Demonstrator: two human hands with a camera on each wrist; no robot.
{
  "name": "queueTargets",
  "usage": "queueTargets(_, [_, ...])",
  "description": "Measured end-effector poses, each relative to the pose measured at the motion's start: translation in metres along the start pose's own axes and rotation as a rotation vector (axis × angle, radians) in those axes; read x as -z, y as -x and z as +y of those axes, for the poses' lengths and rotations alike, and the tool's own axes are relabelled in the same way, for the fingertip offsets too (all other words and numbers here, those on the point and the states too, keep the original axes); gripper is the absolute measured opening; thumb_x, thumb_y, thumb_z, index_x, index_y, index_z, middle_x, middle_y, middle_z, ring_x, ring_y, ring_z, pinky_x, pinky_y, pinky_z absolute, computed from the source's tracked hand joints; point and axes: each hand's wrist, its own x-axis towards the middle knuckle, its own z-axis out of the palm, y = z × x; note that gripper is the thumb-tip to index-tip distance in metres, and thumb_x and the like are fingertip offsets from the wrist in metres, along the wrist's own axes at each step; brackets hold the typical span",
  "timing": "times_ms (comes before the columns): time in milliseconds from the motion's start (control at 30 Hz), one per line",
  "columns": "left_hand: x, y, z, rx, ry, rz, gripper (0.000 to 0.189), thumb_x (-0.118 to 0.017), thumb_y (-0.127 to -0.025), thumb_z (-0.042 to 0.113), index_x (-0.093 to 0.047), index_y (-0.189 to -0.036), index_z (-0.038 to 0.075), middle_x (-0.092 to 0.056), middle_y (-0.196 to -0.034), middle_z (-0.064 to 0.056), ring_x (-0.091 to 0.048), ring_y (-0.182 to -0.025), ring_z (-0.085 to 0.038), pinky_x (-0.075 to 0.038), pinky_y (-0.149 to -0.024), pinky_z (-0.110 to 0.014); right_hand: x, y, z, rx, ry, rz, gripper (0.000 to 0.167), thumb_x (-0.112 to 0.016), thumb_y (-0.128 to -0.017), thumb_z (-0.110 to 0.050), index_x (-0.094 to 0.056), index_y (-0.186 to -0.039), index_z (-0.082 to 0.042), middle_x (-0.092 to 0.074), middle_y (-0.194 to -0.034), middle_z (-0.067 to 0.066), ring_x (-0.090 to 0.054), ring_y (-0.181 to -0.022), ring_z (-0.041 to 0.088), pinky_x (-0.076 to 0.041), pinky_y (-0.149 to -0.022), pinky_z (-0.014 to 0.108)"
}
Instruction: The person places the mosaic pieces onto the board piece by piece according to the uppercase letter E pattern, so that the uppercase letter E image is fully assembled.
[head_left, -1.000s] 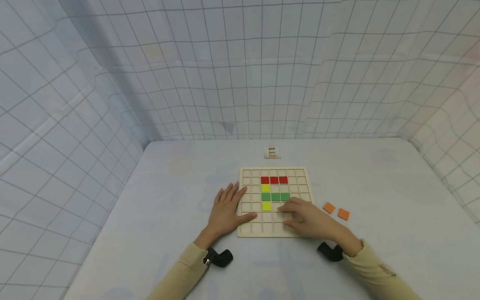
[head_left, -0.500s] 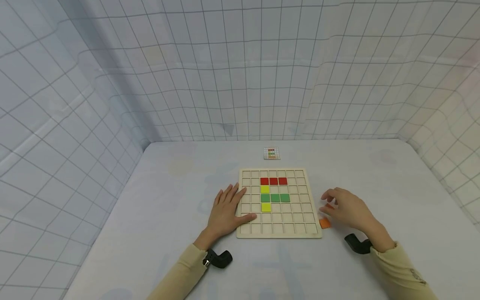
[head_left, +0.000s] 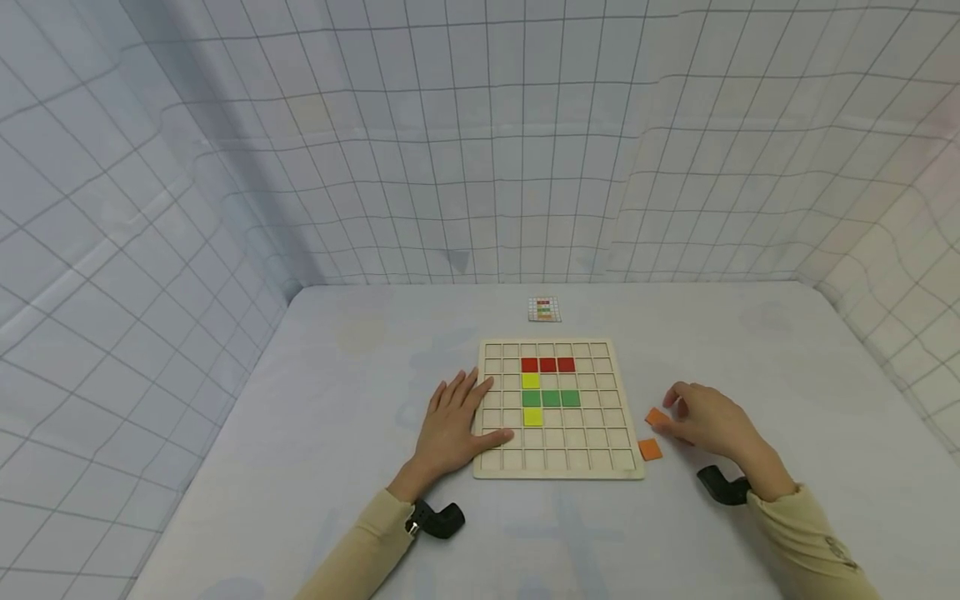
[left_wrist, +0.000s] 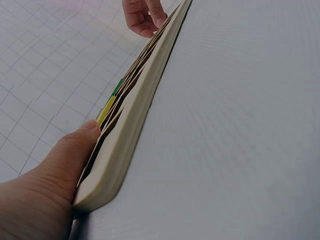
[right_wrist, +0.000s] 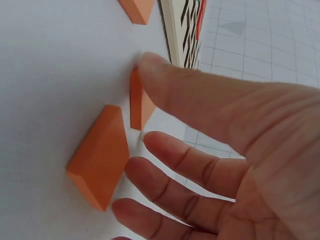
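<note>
A square wooden grid board (head_left: 558,468) lies flat on the white table. In its cells sit red tiles (head_left: 547,365), yellow tiles (head_left: 532,417) and green tiles (head_left: 551,398). My left hand (head_left: 452,425) rests on the board's left edge with fingers spread. The thumb reaches over the rim in the left wrist view. Right of the board my right hand (head_left: 708,421) is over loose orange tiles. Its thumb touches one orange tile (right_wrist: 141,100), with the fingers apart. A second orange tile (right_wrist: 102,157) lies by the fingertips. Another orange tile (head_left: 650,450) lies beside the board's edge.
A small pattern card (head_left: 543,309) with coloured squares lies behind the board. White grid-lined curtains (head_left: 480,150) stand at the back and along both sides. A black wrist camera mount (head_left: 442,520) juts out at the left wrist, and another one (head_left: 723,485) at the right.
My right hand has left the lower part of the board and moved right to the orange tiles. An orange tile near the board's edge has come into view. My left hand stays put.
</note>
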Motion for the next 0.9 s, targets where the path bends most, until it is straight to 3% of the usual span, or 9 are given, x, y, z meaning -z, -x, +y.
queueTargets(200, [0.000,0.000,0.000,0.006,-0.011,-0.010,0.090,-0.055,-0.080,0.070,-0.032,-0.150,0.018,-0.022,-0.155,-0.007,-0.011,-0.142,-0.024,-0.003,-0.113,-0.044,-0.003,-0.002,-0.003,0.023,-0.004,0.038,0.024,-0.073,-0.082,-0.021,-0.065,-0.094,-0.002,-0.060,-0.083,0.003,-0.054,-0.071,0.017,-0.047,-0.060,0.036])
queueTargets(367, [0.000,0.000,0.000,0.005,-0.007,-0.009,0.089,-0.056,-0.080,0.069,-0.033,-0.149,0.017,-0.023,-0.154,-0.008,-0.013,-0.142,-0.025,-0.004,-0.113,-0.046,-0.005,-0.001,-0.009,0.037,-0.050,0.042,0.018,-0.073,-0.081,-0.012,-0.060,-0.090,-0.004,-0.059,-0.081,0.001,-0.053,-0.069,0.016,-0.044,-0.057,0.033])
queueTargets(900, [0.000,0.000,0.000,-0.005,0.011,0.003,0.089,-0.056,-0.080,0.069,-0.035,-0.148,0.016,-0.025,-0.154,-0.009,-0.014,-0.142,-0.026,-0.006,-0.113,-0.047,-0.020,-0.004,-0.027,0.080,-0.127,0.169,0.014,-0.072,-0.085,-0.013,-0.058,-0.086,-0.009,-0.054,-0.068,-0.004,-0.047,-0.058,0.012,-0.039,-0.049,0.026])
